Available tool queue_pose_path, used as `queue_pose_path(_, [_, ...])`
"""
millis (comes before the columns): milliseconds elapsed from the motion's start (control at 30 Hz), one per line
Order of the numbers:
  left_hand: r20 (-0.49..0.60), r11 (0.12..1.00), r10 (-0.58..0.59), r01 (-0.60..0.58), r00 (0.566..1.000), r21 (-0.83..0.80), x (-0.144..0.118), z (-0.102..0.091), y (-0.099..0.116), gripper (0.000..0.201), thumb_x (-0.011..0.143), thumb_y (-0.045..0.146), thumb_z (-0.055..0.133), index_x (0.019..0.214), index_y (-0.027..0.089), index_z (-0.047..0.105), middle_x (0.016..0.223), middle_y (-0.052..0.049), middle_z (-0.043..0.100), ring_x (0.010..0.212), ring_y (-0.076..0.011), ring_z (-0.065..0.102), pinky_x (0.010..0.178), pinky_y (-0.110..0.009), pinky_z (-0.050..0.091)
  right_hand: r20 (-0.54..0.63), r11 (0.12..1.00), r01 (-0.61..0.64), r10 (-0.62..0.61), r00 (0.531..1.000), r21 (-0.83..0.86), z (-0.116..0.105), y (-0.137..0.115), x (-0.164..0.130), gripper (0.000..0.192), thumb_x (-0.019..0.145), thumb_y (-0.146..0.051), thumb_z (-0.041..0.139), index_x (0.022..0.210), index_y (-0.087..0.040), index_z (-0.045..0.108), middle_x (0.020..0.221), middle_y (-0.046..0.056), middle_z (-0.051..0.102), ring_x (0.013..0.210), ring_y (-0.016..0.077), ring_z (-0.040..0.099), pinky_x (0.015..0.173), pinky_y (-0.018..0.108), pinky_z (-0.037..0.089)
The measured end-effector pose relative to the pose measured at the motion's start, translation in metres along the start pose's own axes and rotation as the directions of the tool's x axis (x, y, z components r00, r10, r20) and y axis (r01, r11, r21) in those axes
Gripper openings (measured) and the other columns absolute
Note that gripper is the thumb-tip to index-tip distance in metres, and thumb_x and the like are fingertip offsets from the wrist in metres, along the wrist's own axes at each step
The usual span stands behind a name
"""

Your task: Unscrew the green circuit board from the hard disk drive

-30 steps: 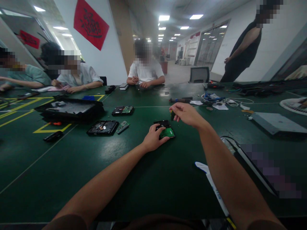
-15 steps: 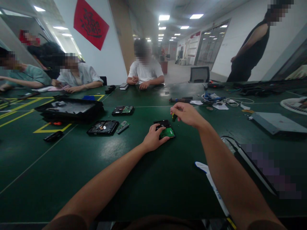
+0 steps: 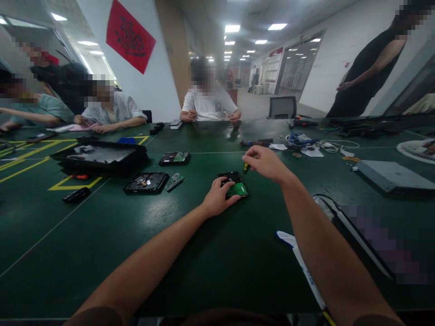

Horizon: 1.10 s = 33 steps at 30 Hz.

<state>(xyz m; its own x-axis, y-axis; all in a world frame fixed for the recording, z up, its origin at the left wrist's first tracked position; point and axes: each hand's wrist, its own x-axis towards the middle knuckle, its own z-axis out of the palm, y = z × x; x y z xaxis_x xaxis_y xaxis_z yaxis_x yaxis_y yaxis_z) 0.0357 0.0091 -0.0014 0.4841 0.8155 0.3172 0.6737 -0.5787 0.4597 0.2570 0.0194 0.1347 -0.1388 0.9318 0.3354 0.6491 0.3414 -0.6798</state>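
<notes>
A black hard drive with a green circuit board lies flat on the dark green table. My left hand grips it from the left, thumb along the near edge and fingers over the top. Just above the table, beyond the drive's far right corner, my right hand pinches a small yellow-and-black screwdriver. Its tip is too small to make out and looks apart from the drive.
Left of the drive are a loose circuit board, an opened hard drive, another hard drive and a large black tray. A grey metal box and cables lie right. People sit across the table.
My two hands, the hard drive and the screwdriver stay nearly in place. The person across the table has moved their hands apart. The standing person at right has shifted rightward in view.
</notes>
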Motion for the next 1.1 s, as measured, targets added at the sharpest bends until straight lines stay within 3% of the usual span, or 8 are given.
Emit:
queue_pose_path(100, [-0.001,1.0,0.006,-0.006,1.0,-0.003,0.0,0.0002,-0.0003,0.061,0.091,0.059,0.067,0.142,0.026,0.058,0.152,-0.015,0.04,0.145,-0.0375,0.037,0.117,-0.058,0.04,0.048,0.999,0.029,-0.031,0.998,0.036,0.0005,-0.0012,-0.001,0.025,0.098,-0.042,0.058,0.094,-0.02,0.07,0.088,0.005,0.074,0.057,0.0129,0.062,0.058,0.028,0.047])
queue_pose_path(267, [-0.009,1.0,0.013,-0.013,1.0,-0.002,0.0004,0.0013,-0.0019,0.061,0.091,0.059,0.067,0.141,0.026,0.058,0.151,-0.015,0.041,0.145,-0.0372,0.038,0.118,-0.057,0.039,0.106,0.989,-0.008,-0.008,0.994,0.146,0.0017,0.0015,0.0004,0.029,0.104,-0.038,0.047,0.108,-0.019,0.069,0.073,0.004,0.07,0.062,0.0164,0.067,0.059,0.028,0.051])
queue_pose_path(367, [-0.008,1.0,0.011,-0.011,1.0,-0.009,0.0003,0.0013,-0.0021,0.061,0.091,0.059,0.067,0.142,0.026,0.058,0.152,-0.015,0.04,0.146,-0.0376,0.037,0.117,-0.058,0.04,0.077,0.993,0.011,-0.02,0.997,0.115,0.0014,0.0042,0.0023,0.027,0.101,-0.039,0.052,0.111,-0.021,0.07,0.078,0.005,0.072,0.066,0.0171,0.066,0.061,0.029,0.052])
queue_pose_path(533, [-0.017,1.0,0.007,-0.007,1.0,-0.023,-0.0003,0.0011,-0.0017,0.06,0.09,0.058,0.069,0.141,0.027,0.058,0.151,-0.015,0.041,0.146,-0.0374,0.037,0.118,-0.057,0.04,-0.019,1.0,0.007,-0.007,1.0,-0.003,0.0,0.004,0.0028,0.022,0.091,-0.042,0.067,0.092,-0.02,0.07,0.09,0.007,0.075,0.071,0.0182,0.066,0.063,0.03,0.05])
queue_pose_path(700, [-0.02,1.0,0.011,-0.012,1.0,-0.015,0.0001,0.0028,-0.0026,0.061,0.09,0.057,0.069,0.141,0.026,0.058,0.15,-0.015,0.041,0.146,-0.0369,0.037,0.118,-0.057,0.039,0.006,0.999,0.026,-0.027,1.0,0.035,-0.0004,0.0015,0.0007,0.022,0.096,-0.041,0.062,0.095,-0.02,0.07,0.09,0.005,0.075,0.06,0.0143,0.065,0.06,0.029,0.05])
queue_pose_path(933, [-0.005,1.0,0.008,-0.008,1.0,-0.003,0.0005,0.0029,-0.0035,0.061,0.091,0.06,0.066,0.142,0.027,0.058,0.151,-0.015,0.04,0.146,-0.0374,0.036,0.117,-0.058,0.039,0.058,0.99,-0.022,0.014,0.998,0.139,0.0015,0.0034,0.0017,0.027,0.102,-0.037,0.052,0.111,-0.019,0.07,0.074,0.005,0.072,0.063,0.0174,0.068,0.061,0.029,0.053])
queue_pose_path(1100, [0.0,1.0,0.002,-0.002,1.0,-0.004,0.0002,0.0014,-0.0025,0.062,0.091,0.06,0.066,0.142,0.026,0.058,0.151,-0.015,0.04,0.146,-0.0379,0.036,0.117,-0.058,0.039,0.001,0.999,0.026,-0.027,1.0,0.03,0.0005,0.003,0.0029,0.023,0.095,-0.042,0.063,0.098,-0.02,0.071,0.088,0.006,0.075,0.071,0.018,0.066,0.063,0.03,0.05])
